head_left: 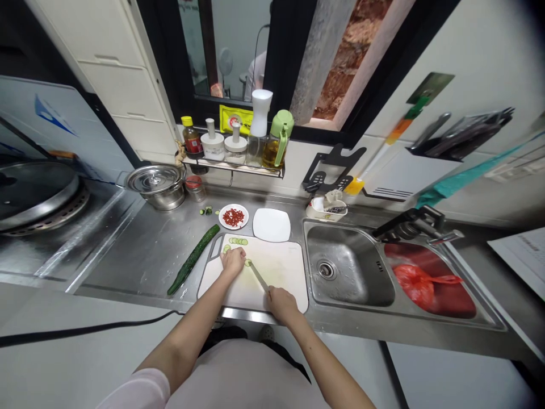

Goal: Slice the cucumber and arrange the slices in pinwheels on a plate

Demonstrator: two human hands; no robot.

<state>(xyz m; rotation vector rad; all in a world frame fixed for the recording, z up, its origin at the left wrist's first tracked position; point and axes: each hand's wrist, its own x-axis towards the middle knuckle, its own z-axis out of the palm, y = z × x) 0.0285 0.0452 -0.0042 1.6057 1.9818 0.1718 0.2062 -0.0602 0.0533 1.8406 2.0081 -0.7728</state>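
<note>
A white cutting board point(272, 284) lies on the steel counter in front of me. My right hand point(281, 304) is closed round the handle of a knife point(259, 276), whose blade points up and left over the board. At the blade's tip is a small pale green cucumber slice point(247, 262). Beside it, my left hand point(234, 262) rests on the board with fingers curled together; what they hold, if anything, is hidden. A row of cucumber slices point(238, 241) lies near the board's top edge. Left of the board lies a whole dark green cucumber point(193, 259).
Behind the board are a plate of chopped red pieces point(234, 217) and a white plate point(271, 225). A double sink point(349, 264) is on the right, with a red bag point(415, 286) in its far basin. A lidded steel pot point(164, 190) stands at the back left.
</note>
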